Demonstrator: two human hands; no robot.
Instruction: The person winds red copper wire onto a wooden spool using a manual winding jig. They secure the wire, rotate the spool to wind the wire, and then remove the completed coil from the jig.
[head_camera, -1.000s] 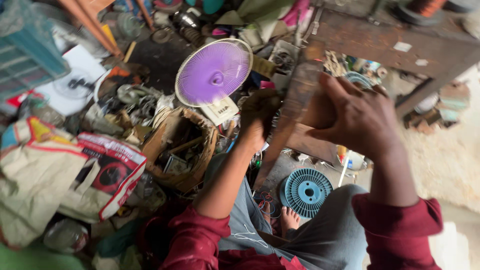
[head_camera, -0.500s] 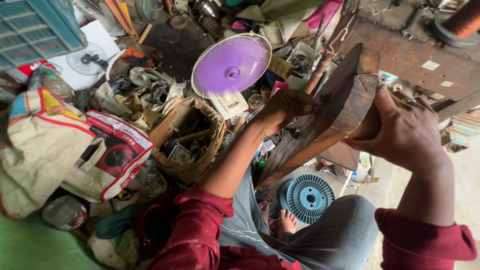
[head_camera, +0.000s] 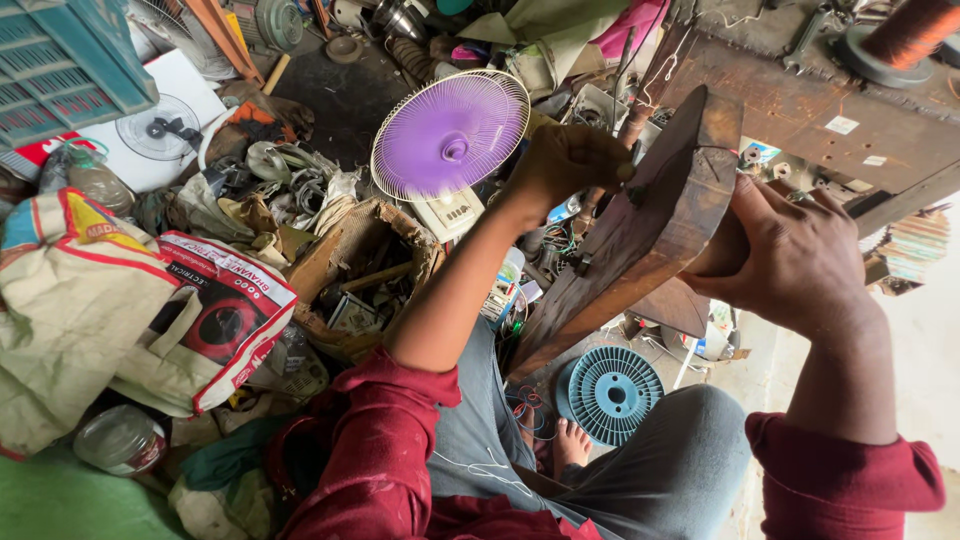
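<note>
We hold a dark brown, thick wooden block (head_camera: 640, 250) tilted upright above our lap. Our left hand (head_camera: 565, 160) has its fingers closed over its upper edge; our right hand (head_camera: 790, 255) grips its right side. A purple round fan (head_camera: 450, 135) stands just behind.

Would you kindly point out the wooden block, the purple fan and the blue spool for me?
wooden block (head_camera: 640, 240), head view, on its broad dark face.
purple fan (head_camera: 450, 135), head view, on the hub of its blades.
blue spool (head_camera: 612, 392), head view, on its ribbed round face.
</note>
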